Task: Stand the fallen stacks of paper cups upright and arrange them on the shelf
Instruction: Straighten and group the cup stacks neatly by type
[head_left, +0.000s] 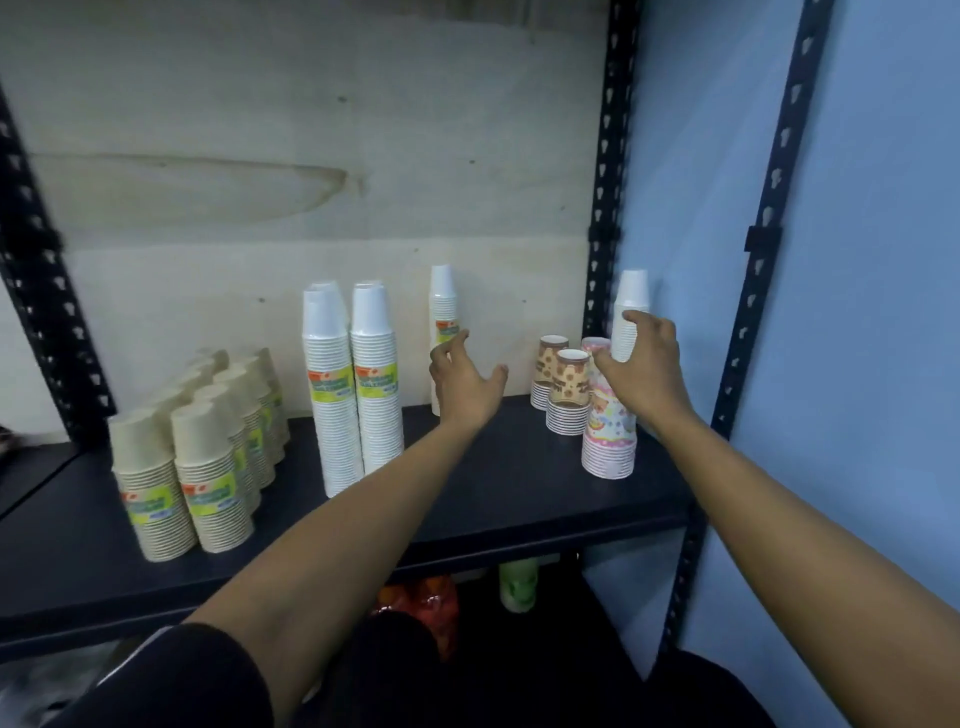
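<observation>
At the right end of the shelf (519, 478) the right grip (644, 369) holds a slim white cup stack (631, 299) upright, the left grip (462, 379) hangs wide open, and every stack in sight already stands, so little seems left

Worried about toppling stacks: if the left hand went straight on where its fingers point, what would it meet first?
Probably the tall, slim white paper-cup stack standing by the back wall; the open left hand points toward it, though depth is unclear.
</observation>
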